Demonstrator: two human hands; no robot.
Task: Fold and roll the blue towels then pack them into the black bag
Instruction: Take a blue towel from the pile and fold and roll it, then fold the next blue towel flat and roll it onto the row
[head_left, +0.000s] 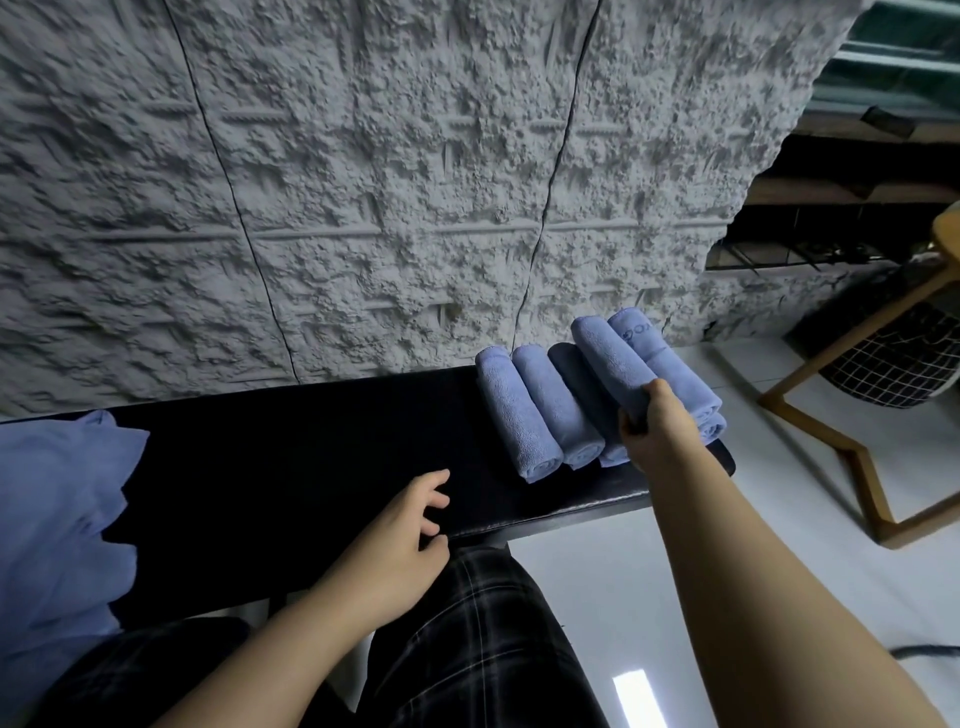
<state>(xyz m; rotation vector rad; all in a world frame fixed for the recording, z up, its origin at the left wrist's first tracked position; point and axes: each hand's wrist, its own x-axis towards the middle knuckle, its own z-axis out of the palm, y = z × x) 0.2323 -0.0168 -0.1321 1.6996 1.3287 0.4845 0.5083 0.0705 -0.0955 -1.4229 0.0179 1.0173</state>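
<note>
Five rolled towels (540, 410) crowd the worktop's (311, 457) right end; right hand (657, 431) grips the top roll, left hand (400, 535) rests loosely spread nearby.

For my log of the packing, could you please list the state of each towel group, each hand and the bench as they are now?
Rolled towels: rolled, side by side at the bench's right end, some stacked on others.
Top roll: lies on the stack, gripped at its near end.
Right hand: curled round the top roll.
Left hand: holds nothing, fingers loosely spread over the bench.
Unrolled towels: loose, crumpled, at the left end.
Black bench: bare in the middle.
</note>
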